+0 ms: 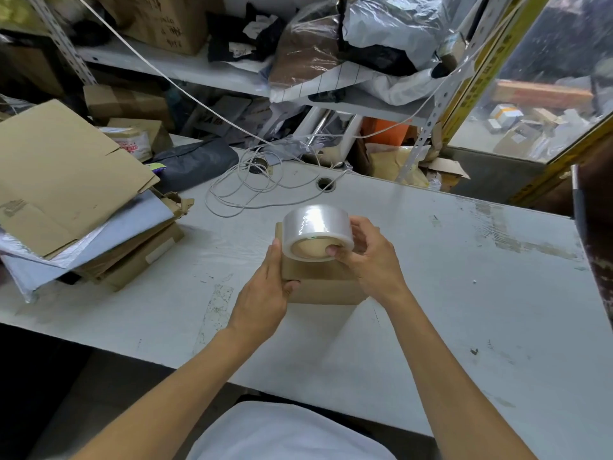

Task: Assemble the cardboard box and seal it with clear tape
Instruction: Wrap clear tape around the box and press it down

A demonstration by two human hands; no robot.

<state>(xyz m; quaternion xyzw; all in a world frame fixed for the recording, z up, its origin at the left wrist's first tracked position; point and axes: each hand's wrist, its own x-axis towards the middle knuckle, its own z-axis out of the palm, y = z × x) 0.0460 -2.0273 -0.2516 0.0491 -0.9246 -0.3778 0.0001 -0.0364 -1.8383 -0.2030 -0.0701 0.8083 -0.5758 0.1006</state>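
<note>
With my left hand (265, 295) clamped on the small cardboard box (323, 283) on the worktable (464, 293) and my right hand (366, 260) gripping the clear tape roll (316, 229) above it, I'd find the free end first, then press it flat along the seam.

Dim, soft, wide-angle edge distortion

Flattened cardboard stack (63, 180) left on white table (464, 293), coiled white cable (245, 190) behind.

At frame centre, the right hand (368, 257) grips the tape roll (316, 232) over a small box (323, 287); the left hand (265, 293) steadies the box on the table (464, 293).
</note>
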